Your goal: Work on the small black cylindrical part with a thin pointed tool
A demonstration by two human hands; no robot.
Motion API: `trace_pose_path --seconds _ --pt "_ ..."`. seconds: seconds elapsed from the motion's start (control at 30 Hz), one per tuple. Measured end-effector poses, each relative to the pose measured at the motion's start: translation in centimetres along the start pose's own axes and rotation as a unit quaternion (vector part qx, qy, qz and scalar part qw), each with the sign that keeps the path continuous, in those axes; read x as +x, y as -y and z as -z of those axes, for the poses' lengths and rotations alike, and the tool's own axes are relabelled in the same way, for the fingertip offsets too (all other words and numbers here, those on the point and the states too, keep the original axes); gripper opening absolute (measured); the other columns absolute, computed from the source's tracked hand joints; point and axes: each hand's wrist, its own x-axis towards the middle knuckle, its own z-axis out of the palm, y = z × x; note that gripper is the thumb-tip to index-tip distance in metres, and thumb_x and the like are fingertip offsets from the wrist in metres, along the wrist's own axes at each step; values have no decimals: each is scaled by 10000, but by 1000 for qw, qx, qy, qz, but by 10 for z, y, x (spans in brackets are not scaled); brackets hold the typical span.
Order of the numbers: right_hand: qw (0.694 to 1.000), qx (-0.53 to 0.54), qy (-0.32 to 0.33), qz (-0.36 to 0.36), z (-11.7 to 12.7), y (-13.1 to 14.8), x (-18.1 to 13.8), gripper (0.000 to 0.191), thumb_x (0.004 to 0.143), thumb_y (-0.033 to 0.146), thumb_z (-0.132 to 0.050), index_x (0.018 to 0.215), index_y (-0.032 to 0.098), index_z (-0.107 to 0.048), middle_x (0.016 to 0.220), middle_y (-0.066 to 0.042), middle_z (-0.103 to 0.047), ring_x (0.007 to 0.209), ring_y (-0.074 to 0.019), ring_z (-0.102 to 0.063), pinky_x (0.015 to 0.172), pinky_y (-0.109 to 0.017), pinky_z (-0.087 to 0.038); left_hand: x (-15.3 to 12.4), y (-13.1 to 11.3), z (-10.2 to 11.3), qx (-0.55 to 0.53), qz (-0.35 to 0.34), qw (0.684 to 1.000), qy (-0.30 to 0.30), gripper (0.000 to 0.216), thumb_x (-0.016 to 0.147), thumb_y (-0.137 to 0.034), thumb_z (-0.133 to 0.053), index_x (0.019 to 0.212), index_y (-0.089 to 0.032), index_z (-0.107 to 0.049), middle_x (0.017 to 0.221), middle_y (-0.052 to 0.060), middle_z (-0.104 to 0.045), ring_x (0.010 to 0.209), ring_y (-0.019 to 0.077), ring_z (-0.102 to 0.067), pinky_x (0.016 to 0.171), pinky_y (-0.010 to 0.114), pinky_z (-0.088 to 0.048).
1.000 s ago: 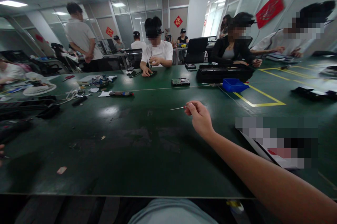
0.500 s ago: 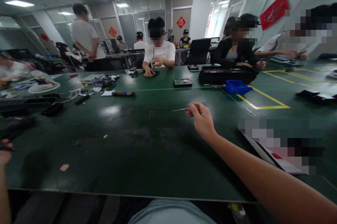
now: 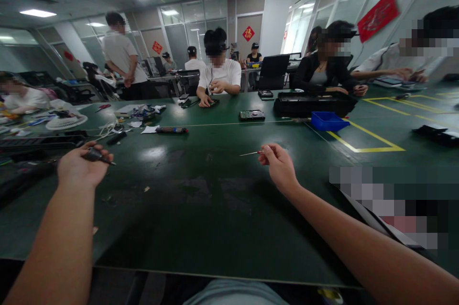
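My left hand is raised over the left part of the green table, palm turned up. Its fingers curl around a black-handled tool with a thin pointed tip aimed right; the exact kind is unclear. My right hand is held above the table right of centre. Between its thumb and fingers is a small screwdriver, with a thin metal shaft pointing left and a reddish handle mostly hidden by the fingers. The two tools are well apart.
Ahead lie a hard drive, a marker-like dark stick, a blue tray and a long black casing. Black parts and cables crowd the left. A co-worker sits opposite; others sit at right.
My left hand has come in from the left edge, up and rightward, bringing the black-handled tool into view. My right hand keeps holding the screwdriver; the view has shifted slightly.
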Motion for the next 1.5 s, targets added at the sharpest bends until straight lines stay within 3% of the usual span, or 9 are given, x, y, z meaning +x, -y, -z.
trace_pose_path --seconds 0.17,0.3,0.57,0.77,0.9,1.0,1.13,1.37,1.5 --pt "1000 8 1 -13 1 -5 3 288 916 477 -530 931 203 -617 736 -13 -634 660 -165 -583 650 -328 -471 -39 23 -69 -88 108 979 149 170 701 -63 -438 827 -115 -540 701 38 -497 609 147 -475 617 303 -441" --pt "1000 4 -2 -12 1 -7 5 302 911 488 -535 929 199 -619 722 -11 -634 645 -162 -582 639 -323 -468 -69 44 -113 -78 155 961 215 265 622 -61 -451 845 -122 -580 708 40 -525 601 151 -503 564 283 -455" --pt "1000 -1 -9 -4 -1 -7 6 335 912 519 -529 858 198 -611 677 -9 -625 616 -158 -575 620 -315 -457 -129 87 -169 -32 188 926 325 290 582 -79 -457 835 -133 -589 684 28 -533 570 133 -508 533 234 -404" --pt "1000 -6 2 -18 -1 -6 6 391 901 561 -537 814 189 -621 658 -13 -620 607 -156 -570 624 -319 -455 -151 111 -179 70 60 898 431 307 686 -133 -536 988 -144 -588 800 18 -571 693 127 -529 660 243 -403" --pt "1000 8 5 -20 0 -7 7 391 888 568 -555 823 188 -622 646 -7 -618 597 -153 -570 617 -313 -453 -157 123 -173 177 -48 871 455 485 658 -39 -591 1122 -164 -525 958 31 -594 847 151 -562 803 277 -425" --pt "999 30 13 -24 -1 -6 6 368 872 556 -579 849 192 -625 650 -7 -622 597 -155 -570 604 -311 -453 -160 124 -168 233 -110 850 459 406 716 -29 -574 1095 -168 -530 1034 57 -617 943 178 -584 887 317 -435" --pt "996 67 -2 -58 -4 4 5 326 843 531 -605 864 205 -616 690 -17 -631 606 -161 -567 600 -317 -470 -164 123 -166 259 -124 832 474 268 780 -108 -630 1036 -176 -587 1048 62 -653 972 201 -615 905 338 -473" --pt "984 102 24 -141 1 38 9 238 808 434 -664 829 198 -642 722 -43 -646 617 -160 -570 596 -317 -493 -163 137 -168 261 -167 815 489 380 791 -147 -695 1159 -228 -649 1140 63 -671 1034 223 -633 983 388 -469" --pt "986 110 33 -123 3 43 11 320 794 500 -679 753 184 -647 692 -41 -636 610 -155 -559 601 -321 -478 -164 140 -169 254 -161 817 491 385 790 -168 -715 1169 -200 -649 1143 78 -684 1048 228 -639 999 391 -470"
